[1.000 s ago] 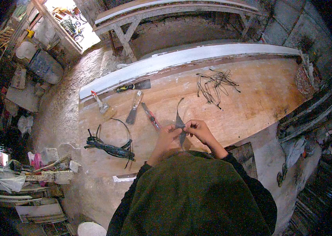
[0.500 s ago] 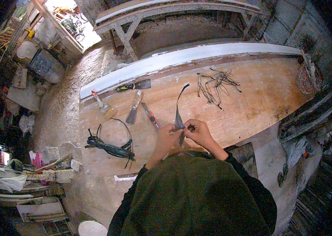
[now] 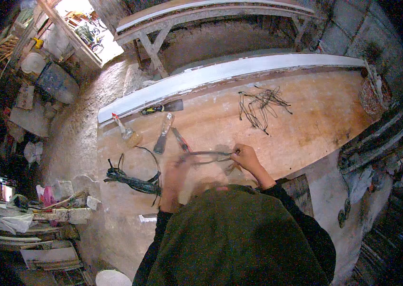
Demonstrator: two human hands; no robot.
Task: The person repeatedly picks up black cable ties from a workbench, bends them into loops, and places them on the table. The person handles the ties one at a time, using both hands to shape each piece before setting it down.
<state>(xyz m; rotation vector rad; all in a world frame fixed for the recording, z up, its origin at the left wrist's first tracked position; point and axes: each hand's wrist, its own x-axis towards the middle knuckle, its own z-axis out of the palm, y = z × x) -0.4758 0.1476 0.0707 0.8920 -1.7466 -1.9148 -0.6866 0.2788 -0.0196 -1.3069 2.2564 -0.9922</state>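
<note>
My right hand (image 3: 248,158) pinches one end of a thin dark strip (image 3: 209,153) above the wooden board. The strip runs leftward in a narrow loop to my left hand (image 3: 175,174), which is smeared by motion, so its fingers are unclear. Left of that hand lies a bundle of dark strips (image 3: 134,179) with a curved length arching over it. Farther off, to the right, thin dark cords (image 3: 263,107) lie in a loose tangle. Just beyond my left hand is a slim red and black tool (image 3: 180,140), its near end partly hidden by blur.
On the board (image 3: 316,119) lie a paintbrush (image 3: 127,131), a putty knife (image 3: 164,133) and a dark-bladed scraper (image 3: 163,107). A long white plank (image 3: 239,66) borders the far edge. Beyond stands a wooden bench (image 3: 154,43); a dark bin (image 3: 58,82) is far left.
My left hand has swung left, away from the right. The strip, upright between both hands before, now stretches sideways. My right hand stays nearly in place.
</note>
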